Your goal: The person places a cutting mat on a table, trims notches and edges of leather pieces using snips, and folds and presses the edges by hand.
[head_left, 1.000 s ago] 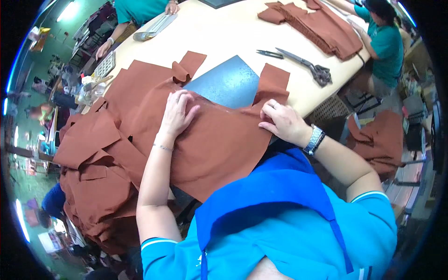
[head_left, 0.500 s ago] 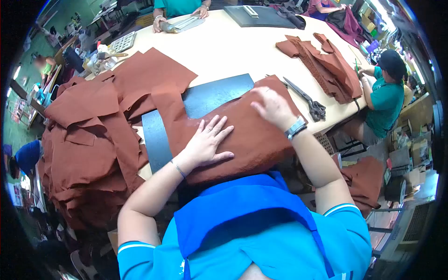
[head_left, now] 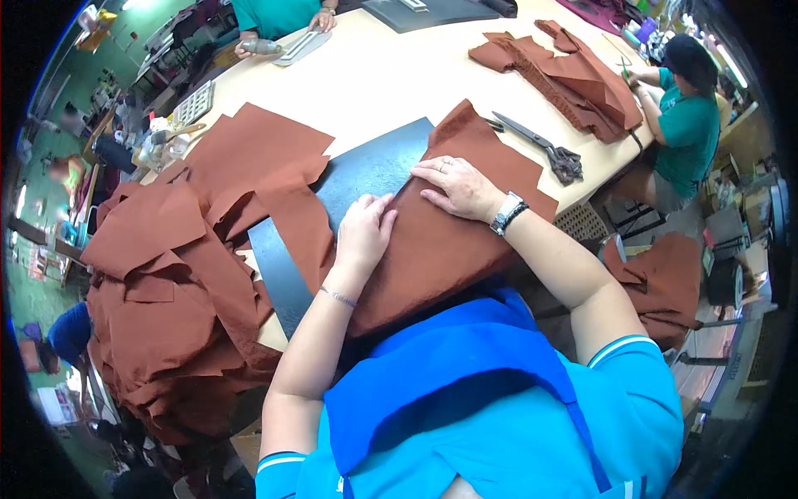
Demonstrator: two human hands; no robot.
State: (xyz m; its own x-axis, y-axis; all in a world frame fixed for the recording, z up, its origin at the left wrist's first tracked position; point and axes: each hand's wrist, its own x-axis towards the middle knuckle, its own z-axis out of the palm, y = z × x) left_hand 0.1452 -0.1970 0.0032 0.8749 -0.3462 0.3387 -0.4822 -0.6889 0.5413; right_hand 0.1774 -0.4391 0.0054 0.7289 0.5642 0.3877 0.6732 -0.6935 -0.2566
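A reddish-brown piece of cloth lies over the near edge of the table, partly on a dark flat board. At the cloth's upper left edge my left hand is closed, its fingers and thumb together on the edge. My right hand rests on the cloth a little farther up, fingers stretched toward the same edge and thumb apart from them. Its fingertips touch the edge. Large scissors with dark wrapped handles lie beyond my right hand, and the cloth's far corner is folded over.
A big heap of brown cloth pieces hangs over the table's left side. More brown cloth lies at the far right, by a seated co-worker. Another person's hands are at the far edge, near a brush and bottles.
My left hand, flat with spread fingers before, has closed at the cloth's edge. My right hand has come left and down onto the cloth. The cloth has separated from the strip at left.
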